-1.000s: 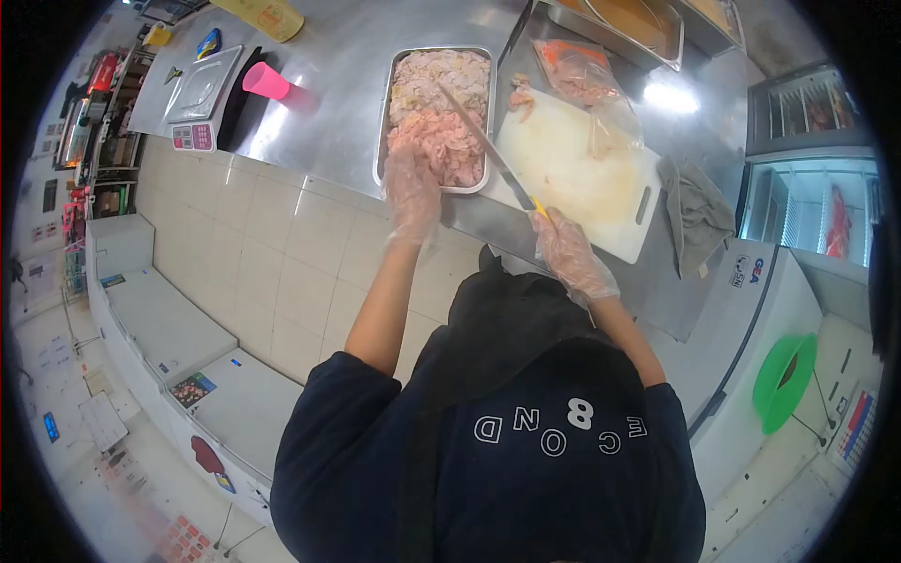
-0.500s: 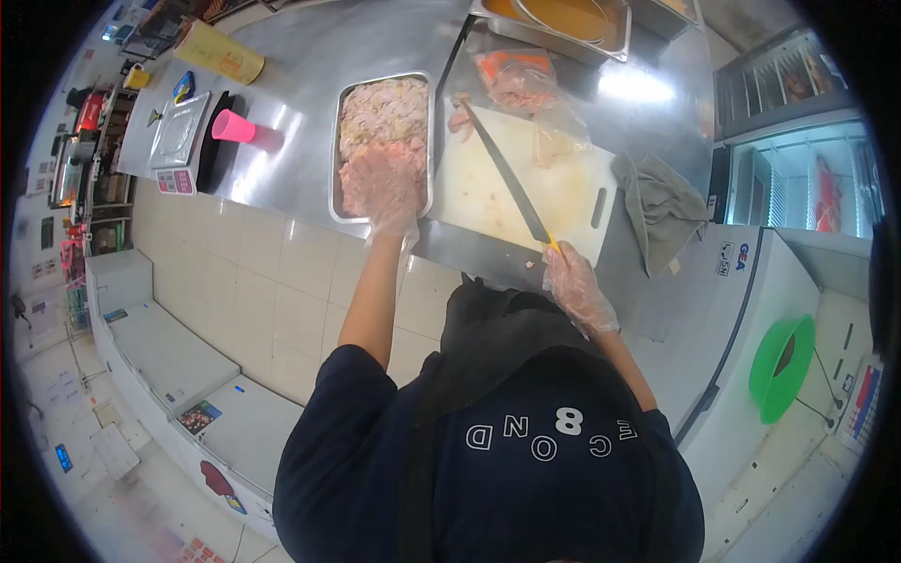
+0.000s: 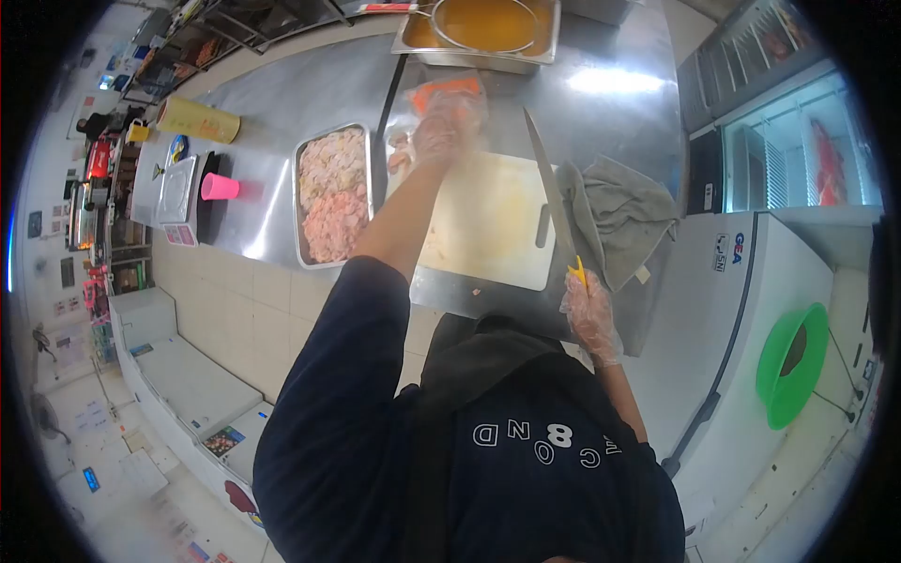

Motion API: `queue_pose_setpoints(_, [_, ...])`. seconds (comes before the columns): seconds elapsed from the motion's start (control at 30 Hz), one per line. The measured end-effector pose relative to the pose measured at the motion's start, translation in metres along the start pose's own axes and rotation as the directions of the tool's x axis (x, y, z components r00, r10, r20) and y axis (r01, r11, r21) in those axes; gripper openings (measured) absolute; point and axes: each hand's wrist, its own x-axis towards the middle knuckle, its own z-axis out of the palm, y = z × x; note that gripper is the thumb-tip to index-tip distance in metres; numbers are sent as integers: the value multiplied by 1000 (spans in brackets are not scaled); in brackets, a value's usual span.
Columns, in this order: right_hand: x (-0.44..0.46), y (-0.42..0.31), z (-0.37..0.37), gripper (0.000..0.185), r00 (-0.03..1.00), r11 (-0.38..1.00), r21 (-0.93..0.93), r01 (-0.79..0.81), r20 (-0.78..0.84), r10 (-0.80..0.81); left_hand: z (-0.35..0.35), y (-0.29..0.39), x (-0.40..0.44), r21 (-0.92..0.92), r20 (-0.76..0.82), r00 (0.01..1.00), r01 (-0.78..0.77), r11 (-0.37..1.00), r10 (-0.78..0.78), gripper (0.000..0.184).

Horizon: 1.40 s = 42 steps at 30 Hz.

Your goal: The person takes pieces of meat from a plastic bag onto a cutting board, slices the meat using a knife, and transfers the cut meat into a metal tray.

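Observation:
My right hand [image 3: 589, 319], in a clear plastic glove, is closed around the yellow handle of a long knife [image 3: 552, 192]. The blade points away from me, just past the right edge of a white cutting board [image 3: 493, 220]. At the board's far left corner my gloved left hand [image 3: 437, 136] is over a clear plastic bag [image 3: 449, 89] with orange print. Motion smears its fingers, so its grip cannot be made out. Pieces of raw meat [image 3: 400, 152] lie beside that hand. Left of the board is a metal tray [image 3: 299, 220] filled with cut raw meat [image 3: 335, 220].
A grey cloth [image 3: 619, 220] lies right of the board. At the back stands a metal pan [image 3: 474, 58] of orange liquid with a strainer across it. Leftward are a pink cup [image 3: 221, 187], a scale [image 3: 178, 192] and a yellow roll [image 3: 199, 120]. A white freezer [image 3: 741, 310] borders the right.
My left hand has left the meat in the tray and moved right and away to the bag. My right hand has shifted the knife rightward, off the board. The camera view has turned somewhat.

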Motion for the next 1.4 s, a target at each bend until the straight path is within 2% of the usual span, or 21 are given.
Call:
queue_pose_setpoints(0.03, [0,0,-4,29,1000,1000,-22,14,-23,-15,23,-15,9,40,-115,993,-31,999,35,26])
queue_pose_setpoints(0.1, [-2,5,-10,29,999,1000,3,-8,-40,8,27,-12,14,81,-214,973,-76,994,92,22])
queue_pose_setpoints(0.17, [-1,10,-17,29,998,1000,19,-16,-56,17,-7,18,9,91,39,994,97,991,-101,33])
queue_pose_setpoints(0.3, [3,24,-16,29,996,994,86,-67,-52,72,-2,5,1,89,-45,997,61,994,-58,41])
queue_pose_setpoints(0.37, [2,29,-16,29,994,988,122,-93,-42,98,1,-5,-13,-216,-221,972,-129,968,80,39])
queue_pose_setpoints(0.4, [4,26,-17,29,996,996,64,-65,-51,69,3,-10,-13,-249,-239,964,-174,953,113,37])
queue_pose_setpoints(0.57, [0,-1,-6,29,997,999,27,-33,-72,34,-14,-28,-9,-209,-10,1000,25,977,-28,32])
queue_pose_setpoints(0.7, [-1,4,7,31,995,985,150,-87,-40,94,-42,-25,-11,-299,102,986,158,941,-133,37])
queue_pose_setpoints(0.77, [-5,8,12,31,992,975,191,-116,-16,122,-44,-38,-3,-576,282,952,269,772,-121,39])
queue_pose_setpoints(0.8, [-7,5,12,30,994,986,133,-102,-21,106,-47,-38,-14,-560,295,947,278,780,-126,39])
queue_pose_setpoints(0.87, [-13,13,14,30,994,992,83,-99,-34,102,-54,-27,-34,-931,170,985,156,330,13,34])
queue_pose_setpoints(0.9, [-14,20,16,30,994,985,137,-103,-15,106,-53,-26,-33,-930,178,984,162,331,17,34])
queue_pose_setpoints(0.97, [-20,33,15,29,993,976,183,-120,10,121,-54,-29,-36,-941,322,943,328,80,-81,32])
queue_pose_setpoints(1.0, [-23,34,17,29,987,963,216,-158,19,158,-64,-15,-41,-853,507,850,471,-224,-143,30])
queue_pose_setpoints(1.03, [-23,33,20,29,982,949,251,-190,26,189,-72,-3,-58,-852,510,848,474,-222,-147,30])
queue_pose_setpoints(1.1, [-21,43,20,29,985,964,201,-171,27,170,-80,16,-99,-912,328,944,307,-271,-32,28])
queue_pose_setpoints(1.13, [-22,42,22,29,989,977,149,-151,28,149,-63,4,-102,-877,438,895,406,-256,-81,20])
queue_pose_setpoints(1.17, [-22,40,23,29,988,976,148,-157,33,154,-44,-12,-116,-876,442,893,408,-257,-87,20])
queue_pose_setpoints(1.23, [-23,19,25,30,989,986,75,-146,45,143,-15,-40,-153,-896,396,911,410,170,-112,28])
queue_pose_setpoints(1.37, [-24,1,33,31,992,994,28,-102,70,100,-8,-39,-187,-894,374,920,392,219,-118,27])
queue_pose_setpoints(1.4, [-24,-5,33,32,991,996,-75,-52,119,60,-18,-28,-191,-857,406,881,459,236,-242,25])
